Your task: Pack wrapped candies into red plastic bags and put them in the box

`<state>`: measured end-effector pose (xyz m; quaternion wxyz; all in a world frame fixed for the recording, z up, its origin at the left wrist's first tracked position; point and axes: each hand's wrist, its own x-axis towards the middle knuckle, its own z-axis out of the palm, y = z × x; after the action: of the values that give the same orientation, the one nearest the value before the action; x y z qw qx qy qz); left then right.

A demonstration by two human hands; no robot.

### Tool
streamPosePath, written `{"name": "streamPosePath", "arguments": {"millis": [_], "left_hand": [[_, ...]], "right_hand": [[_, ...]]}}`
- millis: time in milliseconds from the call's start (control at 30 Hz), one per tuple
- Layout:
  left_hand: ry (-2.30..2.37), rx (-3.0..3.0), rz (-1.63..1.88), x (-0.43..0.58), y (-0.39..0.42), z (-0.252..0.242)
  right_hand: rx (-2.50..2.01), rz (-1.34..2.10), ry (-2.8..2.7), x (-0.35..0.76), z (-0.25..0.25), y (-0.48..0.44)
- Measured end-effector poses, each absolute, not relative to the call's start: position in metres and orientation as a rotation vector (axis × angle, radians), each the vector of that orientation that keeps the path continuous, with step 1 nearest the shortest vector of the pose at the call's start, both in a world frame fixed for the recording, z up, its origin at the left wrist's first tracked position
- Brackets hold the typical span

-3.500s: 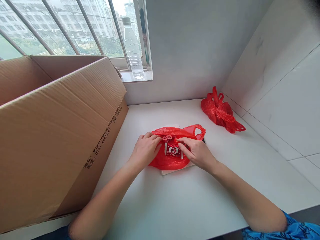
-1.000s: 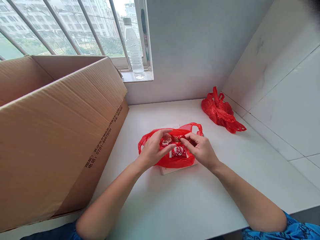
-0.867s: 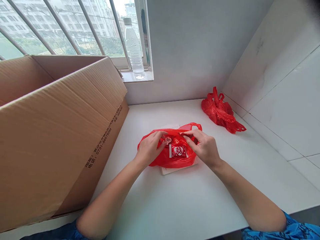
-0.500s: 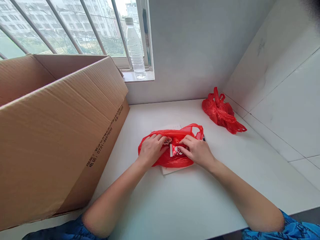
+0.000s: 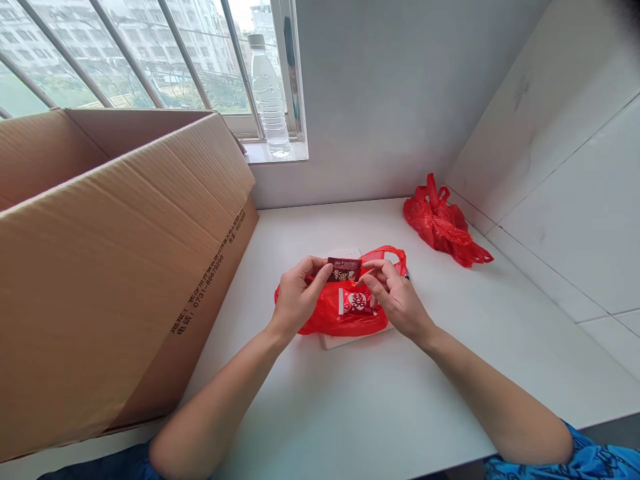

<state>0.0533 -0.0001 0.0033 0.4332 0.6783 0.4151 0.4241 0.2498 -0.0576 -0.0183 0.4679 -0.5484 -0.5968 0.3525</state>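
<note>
My left hand [image 5: 300, 290] pinches the left end of a small dark brown packet [image 5: 345, 268] with pale lettering, held up over a red plastic bag [image 5: 320, 317]. My right hand [image 5: 395, 297] is just right of the packet, thumb and forefinger slightly apart by its right edge; whether they touch it is hard to tell. Beneath them, a red wrapped packet [image 5: 356, 302] with white characters lies on the bag, partly behind my right fingers. The bag's handle loop [image 5: 387, 251] sticks up at the back. Under the bag a pale book or box [image 5: 345, 340] shows its front edge.
A large open cardboard box [image 5: 125, 280] takes up the left side of the white table [image 5: 360, 413]. Toward the back right lies a second red plastic bag [image 5: 445, 223], bunched up by the tiled wall [image 5: 565, 200]. A clear water bottle [image 5: 270, 100] stands on the windowsill.
My left hand has lifted the dark brown packet out of the red bag. My right hand has come up off the red packet, which now shows more fully.
</note>
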Motion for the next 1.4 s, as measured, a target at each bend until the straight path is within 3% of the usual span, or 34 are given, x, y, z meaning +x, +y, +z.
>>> {"name": "streamPosePath", "arguments": {"millis": [167, 300, 467, 700, 1000, 1400], "left_hand": [[0.976, 1.627, 1.012, 0.054, 0.0, 0.003], [0.96, 1.906, 1.014, 0.054, -0.001, 0.004], [0.912, 2.116, 1.015, 0.056, -0.006, 0.007], [0.924, 1.866, 0.811, 0.056, -0.007, 0.005], [0.9, 1.655, 0.698, 0.054, -0.003, 0.015], [0.898, 1.604, 0.757, 0.055, -0.005, 0.017]], "right_hand": [[-1.259, 1.067, -1.295, 0.25, -0.023, -0.054], [-1.262, 1.119, -1.337, 0.248, -0.02, -0.055], [-1.044, 1.459, -1.316, 0.243, -0.016, -0.06], [-1.01, 1.444, -1.014, 0.245, -0.018, -0.054], [-1.1, 1.259, -1.098, 0.253, -0.019, -0.052], [-1.092, 1.26, -1.107, 0.249, -0.021, -0.054]]}}
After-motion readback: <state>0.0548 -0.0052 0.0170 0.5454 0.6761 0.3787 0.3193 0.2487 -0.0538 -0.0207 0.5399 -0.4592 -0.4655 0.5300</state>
